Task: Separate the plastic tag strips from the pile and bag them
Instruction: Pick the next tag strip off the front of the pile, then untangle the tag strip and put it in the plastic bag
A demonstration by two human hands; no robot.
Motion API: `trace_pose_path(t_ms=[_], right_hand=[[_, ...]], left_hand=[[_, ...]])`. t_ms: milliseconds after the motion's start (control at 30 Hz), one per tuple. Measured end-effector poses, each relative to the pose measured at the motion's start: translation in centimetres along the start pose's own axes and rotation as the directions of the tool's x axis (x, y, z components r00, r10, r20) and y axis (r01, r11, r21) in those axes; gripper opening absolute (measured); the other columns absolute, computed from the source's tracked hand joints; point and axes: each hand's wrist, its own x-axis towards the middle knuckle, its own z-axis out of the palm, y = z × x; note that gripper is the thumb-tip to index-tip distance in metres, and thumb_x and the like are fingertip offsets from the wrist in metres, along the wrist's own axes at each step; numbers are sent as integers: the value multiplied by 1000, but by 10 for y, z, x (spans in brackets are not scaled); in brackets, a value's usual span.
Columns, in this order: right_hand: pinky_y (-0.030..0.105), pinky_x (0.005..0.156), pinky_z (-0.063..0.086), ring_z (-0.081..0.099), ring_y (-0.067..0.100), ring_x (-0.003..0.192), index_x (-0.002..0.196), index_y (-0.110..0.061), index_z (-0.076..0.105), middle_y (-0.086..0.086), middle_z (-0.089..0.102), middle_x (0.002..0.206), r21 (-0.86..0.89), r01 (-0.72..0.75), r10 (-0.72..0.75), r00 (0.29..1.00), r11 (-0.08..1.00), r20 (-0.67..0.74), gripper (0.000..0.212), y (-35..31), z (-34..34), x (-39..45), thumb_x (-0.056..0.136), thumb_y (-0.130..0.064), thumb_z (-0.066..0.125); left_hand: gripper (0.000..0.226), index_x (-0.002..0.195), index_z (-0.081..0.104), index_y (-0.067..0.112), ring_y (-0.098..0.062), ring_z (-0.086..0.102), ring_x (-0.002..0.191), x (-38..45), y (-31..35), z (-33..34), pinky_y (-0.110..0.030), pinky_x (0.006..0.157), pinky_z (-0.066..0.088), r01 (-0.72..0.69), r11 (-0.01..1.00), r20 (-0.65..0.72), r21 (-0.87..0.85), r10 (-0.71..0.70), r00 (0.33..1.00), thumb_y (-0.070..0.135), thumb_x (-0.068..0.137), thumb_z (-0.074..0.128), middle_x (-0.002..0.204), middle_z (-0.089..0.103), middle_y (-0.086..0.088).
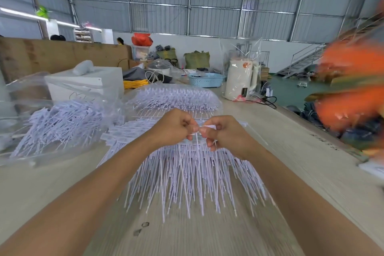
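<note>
We are in a large metal-roofed workshop, standing at a long pale counter point(291, 172) crowded with goods. Directly ahead of us lies the pile of plastic tag strips point(187, 174), their flat label ends lined up toward the far side and their thin tails fanning out toward us, which we judge keeps the heads easy to pick off one by one.

Our left hand point(174, 127) and right hand point(224, 133) meet just above the label ends, fingers curled, both pinching the same white tag strip point(207, 127) between thumb and fingertips; its tail hangs down between the hands. Holding it from both sides looks like the way to pull it free of its neighbours.

To the left, an open clear bag point(52, 122) already holds a loose heap of strips, near enough for a short reach. Beyond the pile sits a second, fuller bag point(174, 95), apparently finished. Farther back stand a blue basket point(205, 80) and a wrapped white kettle point(241, 81). An orange blur point(353, 89) at the right edge is too smeared to identify.
</note>
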Motion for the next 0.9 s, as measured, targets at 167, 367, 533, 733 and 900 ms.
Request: trace_pose_path(t_ms=[167, 367, 533, 733, 900], right_hand=[[19, 40, 45, 51, 7, 36, 75, -1, 63, -5, 53, 43, -174, 100, -119, 988, 980, -102, 11, 6, 6, 2, 86, -2, 63], [21, 41, 45, 49, 10, 37, 65, -6, 56, 4, 49, 52, -44, -93, 66, 905, 995, -420, 23, 31, -26, 8, 87, -1, 62], [20, 38, 34, 46, 13, 38, 70, -4, 59, 8, 49, 53, 308, -220, 336, 853, 926, -399, 16, 29, -51, 3, 85, 0, 63], [25, 58, 53, 64, 15, 70, 79, -10, 64, 1, 66, 75, 218, -280, 280, 959, 935, 32, 6, -13, -9, 3, 85, -10, 65], [31, 66, 59, 67, 17, 70, 83, 0, 64, 11, 66, 86, 228, -200, 194, 980, 953, 48, 1, -16, 9, 2, 84, 0, 65]], left_hand=[[14, 72, 69, 10, -6, 50, 44, 1, 5, 2, -16, 49, 41, 124, 983, -25, -138, -129, 991, 8, 85, 66, 48, 58, 0], [15, 86, 72, 0, -10, 44, 42, -7, 2, -8, -22, 52, 32, 244, 944, 137, -222, -218, 966, 11, 89, 62, 46, 56, 2], [19, 96, 71, 2, -5, 60, 58, -2, -4, -11, -26, 67, 49, 177, 970, 48, -168, -172, 984, -6, 86, 57, 65, 67, 3], [31, 85, 67, 24, -16, 57, 77, 0, -1, -1, -31, 72, 45, 34, 998, 164, -45, -27, 986, -6, 81, 63, 82, 63, 1], [44, 102, 52, 23, -15, 60, 77, -1, -5, -1, -39, 82, 53, 22, 976, 112, -217, 3, 994, -4, 74, 74, 92, 53, -1]])
